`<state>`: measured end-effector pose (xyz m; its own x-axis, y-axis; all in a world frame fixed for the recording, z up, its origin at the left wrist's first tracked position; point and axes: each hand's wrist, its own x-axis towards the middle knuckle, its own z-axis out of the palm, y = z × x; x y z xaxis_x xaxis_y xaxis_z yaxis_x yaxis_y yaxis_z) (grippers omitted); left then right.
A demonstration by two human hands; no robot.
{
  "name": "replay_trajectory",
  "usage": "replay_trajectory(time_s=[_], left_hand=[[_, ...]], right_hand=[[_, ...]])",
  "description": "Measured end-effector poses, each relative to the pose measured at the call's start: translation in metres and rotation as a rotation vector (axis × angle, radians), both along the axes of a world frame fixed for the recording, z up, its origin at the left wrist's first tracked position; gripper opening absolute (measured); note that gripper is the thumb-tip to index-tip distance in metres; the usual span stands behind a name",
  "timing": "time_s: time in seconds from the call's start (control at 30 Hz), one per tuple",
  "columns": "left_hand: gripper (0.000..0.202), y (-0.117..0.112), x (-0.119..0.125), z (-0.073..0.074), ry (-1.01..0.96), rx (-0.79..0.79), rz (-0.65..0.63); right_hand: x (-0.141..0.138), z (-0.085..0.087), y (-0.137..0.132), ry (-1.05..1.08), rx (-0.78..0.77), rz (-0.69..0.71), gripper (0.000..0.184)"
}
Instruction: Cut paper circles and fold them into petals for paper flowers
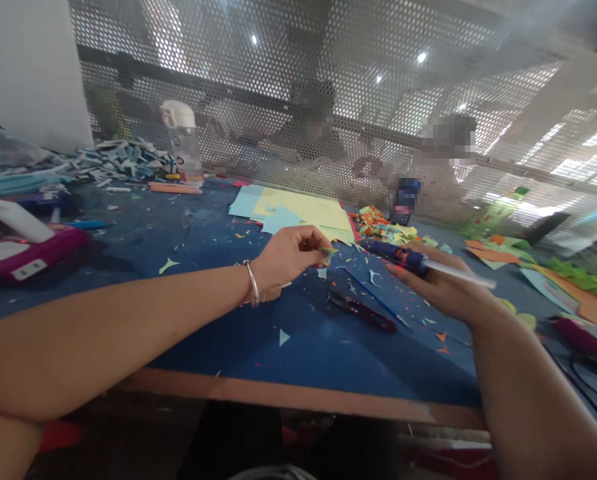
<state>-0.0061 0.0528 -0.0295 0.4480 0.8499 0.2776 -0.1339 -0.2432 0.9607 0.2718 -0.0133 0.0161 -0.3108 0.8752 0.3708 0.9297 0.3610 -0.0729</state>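
Observation:
Between the thumb and fingers of my left hand is a small green-yellow paper piece. My right hand is wrapped round a dark blue glue gun, with a white glue stick jutting from its rear. The gun's nozzle points left, toward the paper piece but apart from it. Below and between my hands lie dark-handled scissors and a thin blue stick. Beyond my left hand, yellow paper sheets and light blue paper lie flat.
Paper scraps litter the blue tabletop. Orange and yellow cuttings are heaped near a perforated metal screen. A clear bottle stands at back left, beside a pile of offcuts. A magenta device sits far left.

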Motion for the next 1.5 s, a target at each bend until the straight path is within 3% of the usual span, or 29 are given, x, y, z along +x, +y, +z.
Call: replay_trajectory(time_s=[0.07, 0.27, 0.47, 0.6, 0.73, 0.87, 1.03, 1.23, 1.5], left_hand=[[0.014, 0.004, -0.001, -0.003, 0.018, -0.104, -0.033], [0.021, 0.007, -0.003, -0.006, 0.003, -0.271, -0.057], [0.024, 0.003, -0.001, -0.002, -0.015, -0.335, -0.063], [0.025, 0.0, -0.001, 0.001, -0.013, -0.378, -0.067], [0.025, -0.003, -0.001, 0.004, -0.019, -0.418, -0.085], [0.024, -0.006, -0.001, 0.006, -0.016, -0.435, -0.116], [0.023, -0.008, 0.001, 0.004, 0.02, -0.392, -0.12], [0.021, -0.008, 0.003, 0.002, 0.087, -0.318, -0.087], [0.021, -0.012, 0.001, 0.008, 0.146, -0.283, -0.084]], right_hand=[[0.009, -0.002, 0.005, -0.046, -0.015, -0.072, 0.028], [0.038, -0.012, 0.018, -0.134, -0.088, -0.111, 0.022], [0.048, -0.022, 0.028, -0.16, -0.157, -0.04, 0.025], [0.049, -0.019, 0.026, -0.163, -0.196, 0.022, 0.03], [0.027, -0.006, 0.014, -0.159, -0.139, 0.047, 0.035], [-0.03, 0.006, 0.001, -0.088, -0.032, 0.227, 0.031], [-0.081, -0.003, -0.004, 0.04, -0.025, 0.351, 0.019], [-0.083, -0.022, 0.002, 0.224, -0.063, 0.287, 0.007], [-0.083, -0.025, -0.002, 0.319, -0.081, 0.283, 0.004]])
